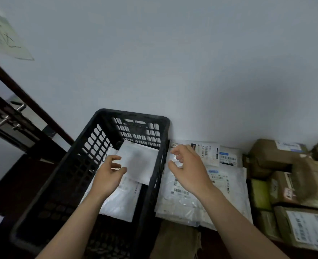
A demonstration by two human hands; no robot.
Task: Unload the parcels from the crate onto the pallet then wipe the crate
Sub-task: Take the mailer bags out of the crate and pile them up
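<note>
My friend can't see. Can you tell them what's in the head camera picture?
A person's left hand grips a white parcel inside a black crate. The right hand hovers open over a pile of white parcels beside the crate, with brown boxes further right.

The dark floor (8, 191) is carrying a black crate (74, 172). Just beside the crate, white bags (191, 206) are lying in a pile on a brown thing (176, 238). Brown boxes (272, 156) are sitting next to the bags.
</note>
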